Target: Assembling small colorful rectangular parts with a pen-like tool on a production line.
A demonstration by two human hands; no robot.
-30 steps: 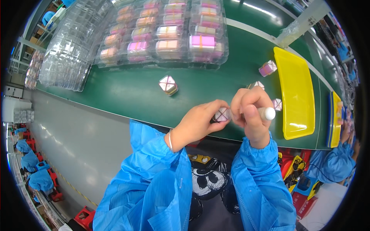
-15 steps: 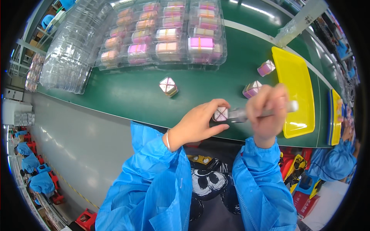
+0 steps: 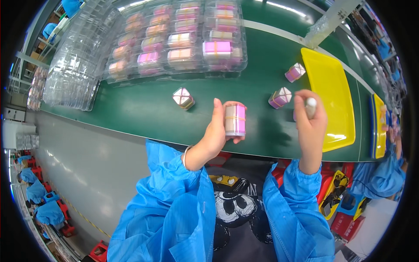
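Observation:
My left hand holds a small pink and beige bundle bound with yellow rubber bands, upright above the near edge of the green belt. My right hand is closed around a white marker, held to the right of the bundle and apart from it. Three more banded bundles lie on the belt: one at the left, one between my hands, and one by the yellow tray.
A clear plastic tray filled with several pink and beige bundles lies at the back of the belt. Stacked empty clear trays stand at the far left. A yellow tray lies to the right, another beyond it. A person in blue works at the right.
My right hand has drawn the marker away to the right of the bundle. My left hand has turned the bundle upright so its banded side faces me.

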